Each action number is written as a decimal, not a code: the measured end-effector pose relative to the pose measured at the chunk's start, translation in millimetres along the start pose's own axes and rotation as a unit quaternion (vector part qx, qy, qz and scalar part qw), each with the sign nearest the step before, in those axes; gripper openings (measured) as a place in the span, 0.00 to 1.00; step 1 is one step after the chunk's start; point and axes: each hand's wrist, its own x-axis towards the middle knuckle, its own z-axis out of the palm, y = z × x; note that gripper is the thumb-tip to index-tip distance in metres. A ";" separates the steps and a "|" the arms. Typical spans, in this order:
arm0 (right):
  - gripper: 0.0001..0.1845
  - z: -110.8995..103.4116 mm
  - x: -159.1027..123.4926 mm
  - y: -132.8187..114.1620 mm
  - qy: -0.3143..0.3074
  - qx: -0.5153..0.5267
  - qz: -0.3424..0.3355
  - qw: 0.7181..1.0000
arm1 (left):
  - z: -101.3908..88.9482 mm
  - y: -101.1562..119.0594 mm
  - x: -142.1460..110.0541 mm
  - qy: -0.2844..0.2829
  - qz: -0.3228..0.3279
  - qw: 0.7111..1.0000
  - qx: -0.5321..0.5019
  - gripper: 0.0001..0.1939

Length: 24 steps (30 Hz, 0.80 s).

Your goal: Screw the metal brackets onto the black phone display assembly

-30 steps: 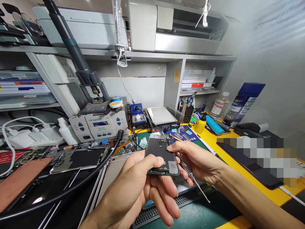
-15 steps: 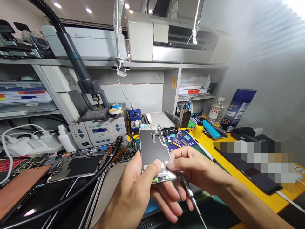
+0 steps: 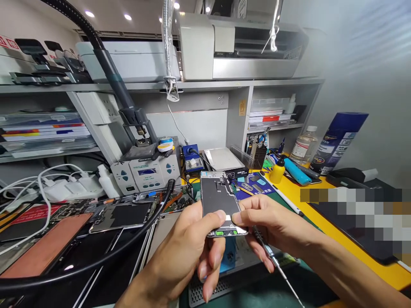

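Observation:
A phone screen [image 3: 216, 194], its dark inner side facing up with a thin flex cable at the upper right and green patches at the near end, is held out in front of me. My left hand [image 3: 194, 235] grips its left edge, thumb pressed on the lower face and fingers beneath. With thumb and forefinger, my right hand [image 3: 266, 220] pinches the lower right edge. A slim metal screwdriver [image 3: 271, 254] is also tucked in the right hand's curled lower fingers, its shaft pointing down and right.
Left of the hands lie phone parts, a copper-coloured panel [image 3: 54, 244] and a black hose [image 3: 122, 252]. A soldering station [image 3: 147, 171] stands behind. To the right are a yellow bottle [image 3: 277, 172], a clear bottle [image 3: 303, 147], a spray can [image 3: 338, 143] and a dark phone [image 3: 349, 229].
The view has shifted left, so everything sits farther right. The phone screen is tilted flatter, and the left fingers under it have curled down and in. Both hands keep their grip.

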 end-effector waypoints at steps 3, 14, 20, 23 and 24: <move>0.13 0.6 2.7 0.4 0.016 0.003 0.018 1.000 | 0.7 -0.1 2.2 -0.001 -0.002 0.999 -0.045 0.09; 0.16 1.1 4.5 -4.6 0.050 0.015 0.076 0.996 | 8.6 -2.3 9.1 0.092 -0.033 0.988 -0.123 0.12; 0.16 2.8 6.7 -4.8 0.052 0.015 0.079 0.995 | 10.2 -1.0 6.9 0.106 -0.038 0.987 -0.115 0.11; 0.16 3.1 7.4 -4.8 0.048 0.017 0.078 0.996 | 9.7 -0.8 7.1 0.109 -0.039 0.987 -0.115 0.11; 0.16 3.2 7.7 -4.6 0.046 0.017 0.077 0.996 | 9.4 -1.1 7.3 0.109 -0.039 0.987 -0.115 0.11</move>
